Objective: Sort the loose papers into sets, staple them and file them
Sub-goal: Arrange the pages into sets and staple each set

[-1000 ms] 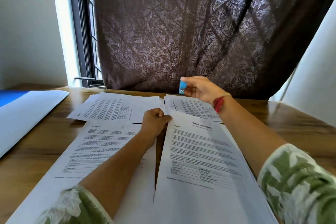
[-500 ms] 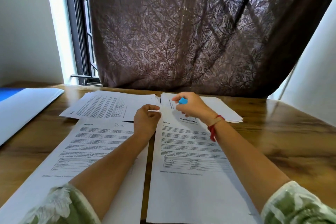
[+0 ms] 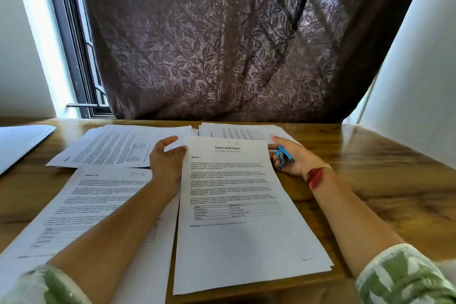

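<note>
A set of papers headed "Sample Health Report" [image 3: 237,217], with "C 10" handwritten at its top, lies flat on the wooden worktop [image 3: 385,180], its near edge close to the worktop's near edge. The left hand [image 3: 167,163] rests at this set's upper left corner with the fingers loosely spread and relaxed and the thumb tip touching the paper's edge; it grips nothing. The right hand [image 3: 293,158] lies just beside the set's upper right edge, palm turned up, holding a small blue stapler [image 3: 283,157] against the palm, with the forefinger stretched out past the top right corner. A red thread [image 3: 315,176] circles that wrist, and both arms wear green-and-white patterned sleeves. Left of the report set, and partly under the left forearm, lies a second set marked "D 10" [image 3: 98,205], its right edge running just beside the report's left edge. Beyond the report set to the left a third pile [image 3: 116,148] lies skewed, and beyond it to the right a fourth pile [image 3: 241,131] shows, its near edge covered by the report's top. Well to the left of all these a white folder [image 3: 22,143] lies on the worktop. Behind the report set, past the worktop's far edge, hangs a dark leaf-patterned curtain [image 3: 222,44], with a window frame [image 3: 74,44] to its left.
</note>
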The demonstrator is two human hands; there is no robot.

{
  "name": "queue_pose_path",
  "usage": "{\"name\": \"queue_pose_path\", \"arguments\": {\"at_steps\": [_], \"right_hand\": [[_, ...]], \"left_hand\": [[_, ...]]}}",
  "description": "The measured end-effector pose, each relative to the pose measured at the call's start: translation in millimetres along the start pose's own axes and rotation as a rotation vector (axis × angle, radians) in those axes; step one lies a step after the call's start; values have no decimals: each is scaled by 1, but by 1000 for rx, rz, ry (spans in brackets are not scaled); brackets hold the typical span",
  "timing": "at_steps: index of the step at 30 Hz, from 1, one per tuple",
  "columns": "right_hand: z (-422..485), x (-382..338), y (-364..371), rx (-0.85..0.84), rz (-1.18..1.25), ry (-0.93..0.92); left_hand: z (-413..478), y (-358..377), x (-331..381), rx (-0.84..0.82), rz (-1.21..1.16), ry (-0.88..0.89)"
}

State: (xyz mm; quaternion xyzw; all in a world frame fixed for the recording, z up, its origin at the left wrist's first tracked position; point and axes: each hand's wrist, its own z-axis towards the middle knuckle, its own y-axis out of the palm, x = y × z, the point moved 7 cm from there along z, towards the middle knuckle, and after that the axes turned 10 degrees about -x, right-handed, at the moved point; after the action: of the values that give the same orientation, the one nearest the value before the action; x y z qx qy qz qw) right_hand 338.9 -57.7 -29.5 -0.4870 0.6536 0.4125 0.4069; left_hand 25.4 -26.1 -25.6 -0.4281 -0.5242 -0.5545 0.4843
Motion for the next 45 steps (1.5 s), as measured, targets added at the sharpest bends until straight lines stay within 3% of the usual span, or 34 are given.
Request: {"name": "queue_pose_path", "arguments": {"at_steps": [2,4,18,23,28,30,33,37,40,45], "right_hand": [[-3,6,9,-101,100,12],[-7,6,19,-157,44,6],[-14,8,14,-49,-75,57],[-18,-3,13,60,-544,65],[-35,-16,20,87,-823,92],[-40,-30,22,186,-999,0],[-48,-64,50,351,-1273,-304],[-47,-76,126,51,-1242,-555],[-34,-54,170,-134,-1199,-536],[-13,-31,186,-179,-1121,-527]], "left_hand": [[-2,-2,1,45,15,-4],[-5,-5,4,96,37,2],[-7,-2,3,135,71,40],[-9,-2,6,145,72,45],[-11,0,7,138,91,42],[-11,1,8,134,98,44],[-10,2,8,117,110,40],[-8,5,7,89,122,42],[-8,5,7,82,141,55],[-6,7,9,64,180,95]]}}
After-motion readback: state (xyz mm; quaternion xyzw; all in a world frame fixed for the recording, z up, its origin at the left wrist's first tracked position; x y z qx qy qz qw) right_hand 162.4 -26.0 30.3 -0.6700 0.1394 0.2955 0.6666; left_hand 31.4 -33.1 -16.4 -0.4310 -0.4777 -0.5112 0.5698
